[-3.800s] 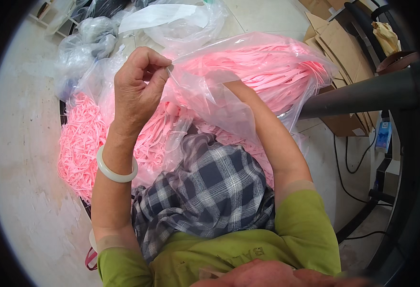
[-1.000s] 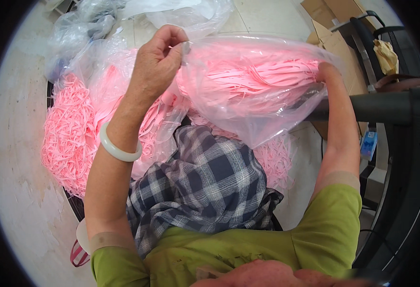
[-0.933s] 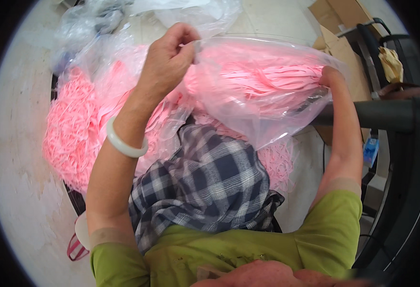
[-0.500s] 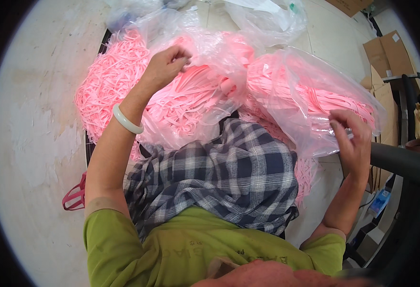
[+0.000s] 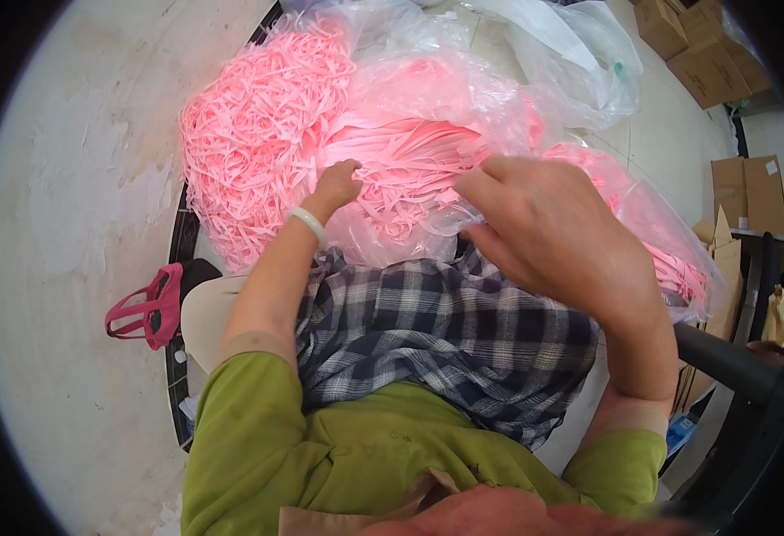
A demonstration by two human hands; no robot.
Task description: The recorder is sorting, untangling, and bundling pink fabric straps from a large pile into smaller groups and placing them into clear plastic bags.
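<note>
Soft pink strips, like flat ribbon or elastic, lie in a tangled heap [image 5: 262, 134]. Beside the heap a bundle of straighter pink strips [image 5: 410, 143] spills from a clear plastic bag [image 5: 463, 94]. My left hand [image 5: 337, 188] rests against the strips where heap and bundle meet, its fingers curled closed; whatever lies in them is too small to make out. Raised over the bag's right side and close to the camera is my right hand [image 5: 562, 232]. Its fingers are bent together with the thumb below them, and what they may hold is hidden.
A second clear bag of pink strips [image 5: 669, 232] lies to the right, and crumpled clear plastic [image 5: 579, 62] behind. Dark checked cloth [image 5: 437, 330] covers my lap. Cardboard boxes [image 5: 709, 54] stand far right, near a dark bar [image 5: 731, 362]. A magenta bag [image 5: 155, 308] sits at left.
My right hand has come left and up from the right-hand bag. My left hand has lowered onto the strips. The view has shifted, showing more of the magenta bag and boxes.
</note>
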